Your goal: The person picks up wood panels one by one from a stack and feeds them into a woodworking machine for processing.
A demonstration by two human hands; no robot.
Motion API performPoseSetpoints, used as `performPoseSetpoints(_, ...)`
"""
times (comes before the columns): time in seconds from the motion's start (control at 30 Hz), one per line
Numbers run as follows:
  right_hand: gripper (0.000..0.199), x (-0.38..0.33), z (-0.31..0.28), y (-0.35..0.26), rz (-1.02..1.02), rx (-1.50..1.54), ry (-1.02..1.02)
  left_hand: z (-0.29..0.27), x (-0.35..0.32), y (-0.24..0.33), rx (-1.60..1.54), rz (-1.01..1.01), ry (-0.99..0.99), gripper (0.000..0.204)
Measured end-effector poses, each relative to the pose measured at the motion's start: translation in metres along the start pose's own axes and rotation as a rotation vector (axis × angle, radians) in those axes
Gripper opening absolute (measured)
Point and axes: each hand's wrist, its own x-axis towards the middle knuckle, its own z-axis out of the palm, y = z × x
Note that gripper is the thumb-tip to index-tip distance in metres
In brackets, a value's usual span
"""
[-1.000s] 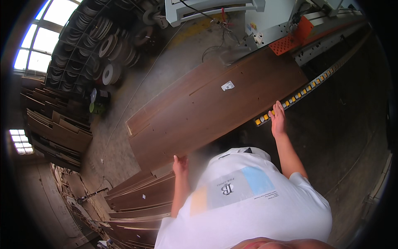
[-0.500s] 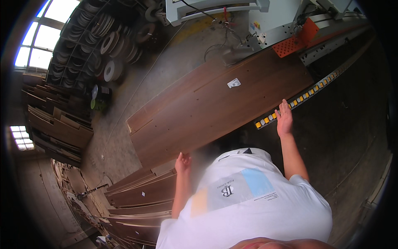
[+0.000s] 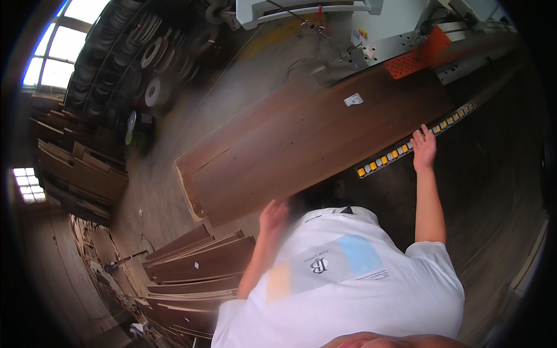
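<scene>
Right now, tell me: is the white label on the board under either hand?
No. The label lies bare on the board, far from the left hand and the right hand.

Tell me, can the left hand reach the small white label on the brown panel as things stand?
Probably not. The left hand rests at the near edge of the long brown panel, while the white label lies far across it, toward the machine. Nothing blocks the way.

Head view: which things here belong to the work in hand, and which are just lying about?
In hand:
- long brown panel
- left hand at its near edge
- right hand at its far side, by the roller rail

Lying about:
- stacked boards
- tape rolls
</scene>
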Motion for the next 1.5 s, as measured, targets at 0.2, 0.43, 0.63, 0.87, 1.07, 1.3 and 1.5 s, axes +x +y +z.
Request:
performPoseSetpoints(0.2,0.068,0.034,-0.015,-0.018,-0.080,-0.023,0.059,0.033,-0.001,-0.027,0.112,0.004,-0.157,0.024)
performPoseSetpoints(0.43,0.055,0.044,-0.008,-0.004,-0.154,-0.183,0.246,0.046,0.015,-0.043,0.488,-0.035,-0.352,0.031)
performPoseSetpoints(0.63,0.022,-0.017,0.031,0.054,0.014,-0.353,0.030,0.006,0.046,-0.047,1.398,0.310,-0.291,0.036)
performPoseSetpoints(0.87,0.020,-0.111,0.086,0.128,0.273,-0.604,-0.289,-0.130,0.074,-0.020,1.747,0.320,0.103,0.040)
performPoseSetpoints(1.07,0.038,-0.167,0.133,0.170,0.442,-0.915,-0.482,-0.235,0.054,0.026,1.368,0.213,0.310,0.039)
performPoseSetpoints(1.3,0.046,-0.194,0.168,0.205,0.491,-1.041,-0.487,-0.335,0.112,0.062,1.513,0.187,0.192,0.046)
performPoseSetpoints(1.5,0.047,-0.179,0.159,0.200,0.421,-0.900,-0.195,-0.317,0.162,0.076,1.484,0.297,0.023,0.025)
